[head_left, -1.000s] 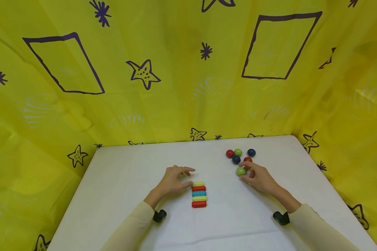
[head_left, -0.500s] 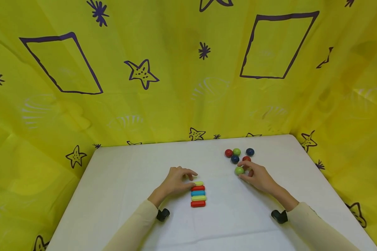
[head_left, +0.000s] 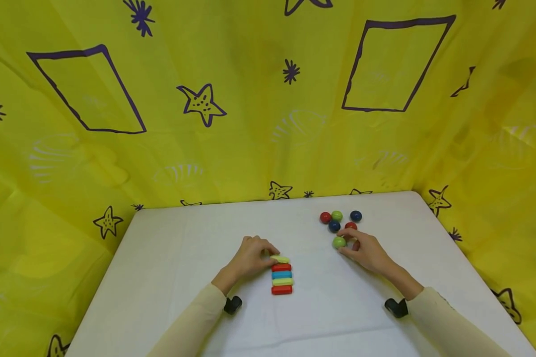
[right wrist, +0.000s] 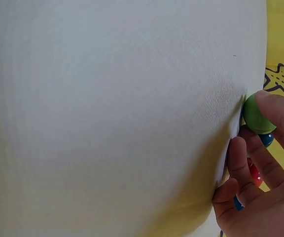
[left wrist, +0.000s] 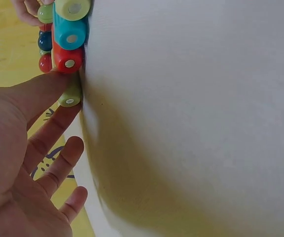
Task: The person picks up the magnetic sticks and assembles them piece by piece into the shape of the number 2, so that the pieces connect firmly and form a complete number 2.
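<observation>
In the head view, my left hand [head_left: 250, 258] pinches the farthest rod of a column, a yellow rod [head_left: 280, 259], between thumb and forefinger. The rod is tilted slightly out of line with the others. Below it lie a red rod [head_left: 281, 267], a blue rod [head_left: 282, 274], another yellow rod [head_left: 283, 282] and a nearest red rod [head_left: 282, 290]. The left wrist view shows a pale round spot on the end of the pinched yellow rod [left wrist: 70, 98]. On the right, my right hand [head_left: 367, 252] holds a green ball [head_left: 339, 242] between thumb and fingertips, at the table.
Behind the right hand sit several balls: a red ball [head_left: 325, 217], a green ball [head_left: 337, 215], two dark blue balls [head_left: 334, 226] and another red ball [head_left: 350, 226], partly covered by fingers. A yellow curtain [head_left: 241, 148] rises behind the white table [head_left: 183, 238].
My left hand has moved a little right and closed its thumb and forefinger on the far yellow rod, which has turned slightly. The right hand, with the green ball, has barely shifted.
</observation>
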### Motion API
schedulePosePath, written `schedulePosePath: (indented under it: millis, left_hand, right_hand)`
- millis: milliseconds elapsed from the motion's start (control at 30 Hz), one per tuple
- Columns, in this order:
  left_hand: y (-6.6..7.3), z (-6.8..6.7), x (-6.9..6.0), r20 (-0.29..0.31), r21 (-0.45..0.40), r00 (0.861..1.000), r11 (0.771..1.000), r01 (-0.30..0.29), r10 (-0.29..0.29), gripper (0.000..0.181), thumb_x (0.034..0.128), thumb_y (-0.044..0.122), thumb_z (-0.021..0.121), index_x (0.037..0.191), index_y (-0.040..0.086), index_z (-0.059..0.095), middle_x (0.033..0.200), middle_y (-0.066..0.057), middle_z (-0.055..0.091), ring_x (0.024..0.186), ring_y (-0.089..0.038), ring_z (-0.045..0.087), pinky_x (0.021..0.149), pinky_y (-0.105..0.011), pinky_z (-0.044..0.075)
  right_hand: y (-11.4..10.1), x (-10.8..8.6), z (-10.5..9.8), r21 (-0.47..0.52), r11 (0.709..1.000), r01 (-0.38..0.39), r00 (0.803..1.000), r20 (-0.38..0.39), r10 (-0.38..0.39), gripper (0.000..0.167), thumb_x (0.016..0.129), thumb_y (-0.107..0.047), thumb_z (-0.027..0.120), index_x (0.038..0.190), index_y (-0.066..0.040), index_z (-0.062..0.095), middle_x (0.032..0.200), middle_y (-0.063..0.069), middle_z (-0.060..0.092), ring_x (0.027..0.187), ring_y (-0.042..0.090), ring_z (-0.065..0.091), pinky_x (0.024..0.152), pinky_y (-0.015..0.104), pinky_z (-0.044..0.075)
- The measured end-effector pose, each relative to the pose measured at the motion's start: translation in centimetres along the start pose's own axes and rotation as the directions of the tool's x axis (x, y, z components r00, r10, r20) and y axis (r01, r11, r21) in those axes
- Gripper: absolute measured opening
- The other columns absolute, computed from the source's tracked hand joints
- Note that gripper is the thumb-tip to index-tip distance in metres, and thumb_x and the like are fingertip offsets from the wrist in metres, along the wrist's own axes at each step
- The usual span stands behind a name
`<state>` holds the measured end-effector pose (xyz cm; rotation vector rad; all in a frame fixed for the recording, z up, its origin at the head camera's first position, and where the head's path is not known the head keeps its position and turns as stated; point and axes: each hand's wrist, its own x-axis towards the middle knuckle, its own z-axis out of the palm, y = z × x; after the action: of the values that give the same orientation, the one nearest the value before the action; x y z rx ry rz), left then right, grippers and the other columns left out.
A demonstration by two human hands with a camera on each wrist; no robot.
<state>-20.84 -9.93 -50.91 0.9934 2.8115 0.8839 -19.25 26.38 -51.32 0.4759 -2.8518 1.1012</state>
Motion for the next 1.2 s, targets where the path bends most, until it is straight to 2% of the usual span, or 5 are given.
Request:
schedulePosePath:
  millis: [133, 467, 633, 900, 1200]
  left_hand:
    - [0.0, 0.0, 0.2, 0.0, 0.008, 1.0, 1.0, -0.006, 0.006, 0.016, 0.0862, 0.022, 0.085, 0.1, 0.015, 0.083, 0.091, 0.007, 0.077, 0.081, -0.011, 0.054, 0.086, -0.039, 0.036]
    - [0.1, -0.1, 0.5, 0.028, -0.011, 0.999, 0.999, 0.032, -0.032, 0.014, 0.0875, 0.024, 0.083, 0.1, 0.016, 0.083, 0.089, 0.008, 0.074, 0.08, -0.009, 0.049, 0.083, -0.037, 0.035]
    - [0.0, -0.1, 0.8, 0.036, -0.036, 0.997, 0.997, 0.073, -0.071, 0.017, 0.0877, 0.026, 0.082, 0.102, 0.016, 0.082, 0.09, 0.009, 0.073, 0.081, -0.01, 0.049, 0.084, -0.037, 0.034]
    - [0.2, 0.1, 1.7, 0.033, -0.083, 0.99, 0.987, 0.138, -0.136, 0.018, 0.0882, 0.027, 0.082, 0.103, 0.017, 0.083, 0.094, 0.009, 0.074, 0.086, -0.012, 0.052, 0.077, -0.03, 0.043]
    - [1.0, 0.2, 3.2, 0.025, -0.055, 0.993, 0.992, 0.116, -0.115, 0.016, 0.0869, 0.026, 0.083, 0.101, 0.017, 0.083, 0.091, 0.01, 0.074, 0.083, -0.011, 0.052, 0.074, -0.028, 0.043]
  right_hand:
    - [-0.1, 0.0, 0.0, -0.001, 1.0, -0.006, 1.0, -0.005, 0.006, 0.036, 0.089, -0.011, 0.081, 0.122, -0.01, 0.068, 0.098, 0.003, 0.07, 0.068, 0.013, 0.051, 0.06, 0.025, 0.042]
    - [-0.4, 0.1, -0.2, 0.008, 1.0, -0.002, 1.0, -0.009, 0.002, 0.035, 0.088, -0.012, 0.082, 0.12, -0.009, 0.069, 0.099, 0.004, 0.07, 0.069, 0.014, 0.051, 0.06, 0.025, 0.042]
    - [-0.2, 0.2, 0.0, 0.006, 1.0, 0.006, 1.0, -0.005, -0.006, 0.036, 0.087, -0.011, 0.083, 0.12, -0.009, 0.069, 0.1, 0.004, 0.07, 0.07, 0.013, 0.052, 0.062, 0.025, 0.044]
    - [-0.3, 0.6, 0.5, 0.003, 1.0, 0.017, 1.0, -0.002, -0.017, 0.037, 0.086, -0.012, 0.083, 0.121, -0.008, 0.07, 0.099, 0.004, 0.071, 0.071, 0.013, 0.053, 0.064, 0.025, 0.046]
    - [-0.8, 0.6, 0.6, 0.018, 1.0, 0.006, 1.0, 0.021, -0.007, 0.037, 0.088, -0.008, 0.081, 0.123, -0.007, 0.07, 0.105, 0.006, 0.071, 0.07, 0.013, 0.053, 0.063, 0.025, 0.046]
